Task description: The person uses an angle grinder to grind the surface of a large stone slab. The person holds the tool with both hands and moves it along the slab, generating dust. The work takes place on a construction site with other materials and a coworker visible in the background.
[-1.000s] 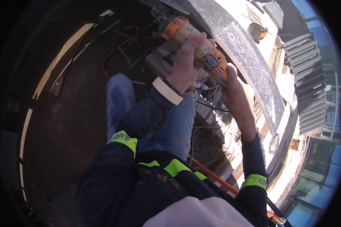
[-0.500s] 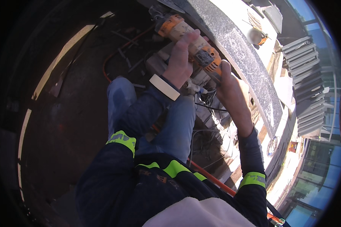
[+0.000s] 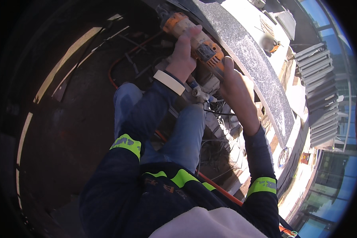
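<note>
An orange and grey handheld power tool, dusty and shaped like an angle grinder (image 3: pixel 205 48), lies slantwise across the top middle between my hands. My left hand (image 3: pixel 183 53) is wrapped round its body, with the thumb on top. The rear end is gripped by my right hand (image 3: pixel 238 85), thumb along the casing. The tool's head points to the upper left, in shadow beside the edge of a long grey speckled stone slab (image 3: pixel 246 47). Whether the head touches the slab cannot be told.
A white pipe fitting or valve (image 3: pixel 200 94) and cables lie below the tool, near my knees. An orange hose (image 3: pixel 222 191) runs past my right hip. Stacked grey slats (image 3: pixel 315 95) stand at the right. Pale wooden strips (image 3: pixel 65 61) lie at the left.
Both hands and the tool have moved slightly left and up, along the slab's edge. The grip of each hand stays the same.
</note>
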Demonstrator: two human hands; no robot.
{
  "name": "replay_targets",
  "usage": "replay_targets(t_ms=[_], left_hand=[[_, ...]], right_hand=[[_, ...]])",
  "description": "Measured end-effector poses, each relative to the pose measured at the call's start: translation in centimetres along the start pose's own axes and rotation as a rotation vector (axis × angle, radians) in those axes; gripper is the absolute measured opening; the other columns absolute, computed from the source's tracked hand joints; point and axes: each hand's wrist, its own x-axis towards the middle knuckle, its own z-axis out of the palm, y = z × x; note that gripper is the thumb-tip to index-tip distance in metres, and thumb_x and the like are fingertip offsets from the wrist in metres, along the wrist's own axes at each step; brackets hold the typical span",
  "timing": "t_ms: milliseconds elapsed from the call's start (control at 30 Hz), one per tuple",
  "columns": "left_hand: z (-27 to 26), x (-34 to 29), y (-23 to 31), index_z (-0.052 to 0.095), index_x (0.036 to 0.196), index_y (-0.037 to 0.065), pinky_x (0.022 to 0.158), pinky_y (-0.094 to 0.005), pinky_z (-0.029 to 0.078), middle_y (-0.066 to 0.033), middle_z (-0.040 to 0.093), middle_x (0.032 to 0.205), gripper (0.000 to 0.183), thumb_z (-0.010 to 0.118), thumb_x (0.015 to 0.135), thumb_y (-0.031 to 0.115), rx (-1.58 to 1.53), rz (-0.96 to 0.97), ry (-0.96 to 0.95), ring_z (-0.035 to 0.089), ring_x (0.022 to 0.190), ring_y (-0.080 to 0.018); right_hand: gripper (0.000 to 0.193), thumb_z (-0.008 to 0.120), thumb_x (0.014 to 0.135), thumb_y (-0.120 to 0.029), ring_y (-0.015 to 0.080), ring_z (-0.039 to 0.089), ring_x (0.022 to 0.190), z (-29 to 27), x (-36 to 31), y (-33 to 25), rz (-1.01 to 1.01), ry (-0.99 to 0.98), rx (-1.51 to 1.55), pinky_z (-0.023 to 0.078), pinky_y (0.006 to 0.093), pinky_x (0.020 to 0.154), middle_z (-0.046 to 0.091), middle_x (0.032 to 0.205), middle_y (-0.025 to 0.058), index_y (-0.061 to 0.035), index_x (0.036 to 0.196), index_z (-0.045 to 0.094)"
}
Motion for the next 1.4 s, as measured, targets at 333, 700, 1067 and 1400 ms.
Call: replay_targets(t_ms=[333,700,1067,1400], left_hand=[[2.9,-5.2,-0.3,0.063,0.12,0.006,0.095,-0.043,0.063,-0.013,0.075,0.11,0.04,0.082,0.093,0.028,0.006,-0.085,0.007,0.077,0.099,-0.0268],[2.7,-5.7,-0.6,0.059,0.125,0.006,0.1,-0.0439,0.062,-0.0167,0.075,0.116,0.046,0.082,0.094,0.032,0.01,-0.074,-0.056,0.076,0.106,-0.0284],[0.1,-1.1,0.2,0.056,0.126,0.006,0.097,-0.0495,0.063,-0.0184,0.07,0.115,0.051,0.084,0.091,0.029,0.016,-0.032,-0.027,0.075,0.106,-0.033],[2.7,-4.5,0.1,0.064,0.119,0.008,0.091,-0.0393,0.065,-0.01,0.076,0.105,0.04,0.084,0.091,0.029,0.012,-0.044,0.013,0.078,0.095,-0.0231]], right_hand=[[0.054,0.066,0.091,0.002,0.0559,0.072,0.089,-3.2,-2.9,-2.1,0.168,-0.103,-0.067,0.053,0.0646,0.073,0.072,0.095,0.0317,-0.0058,0.139,0.043],[0.058,0.069,0.092,-0.004,0.0531,0.073,0.083,-2.5,-3.6,-1.3,0.144,-0.055,-0.145,0.053,0.0635,0.068,0.073,0.091,0.0291,-0.0077,0.144,0.044],[0.054,0.068,0.089,-0.008,0.0506,0.074,0.078,-1.6,-0.4,-2.3,0.117,-0.057,-0.242,0.054,0.0631,0.066,0.074,0.083,0.026,-0.007,0.138,0.043],[0.053,0.067,0.092,-0.005,0.0526,0.074,0.084,-3.0,-1.9,-2.5,0.155,-0.096,-0.182,0.055,0.0641,0.071,0.074,0.09,0.0299,-0.0054,0.139,0.044]])
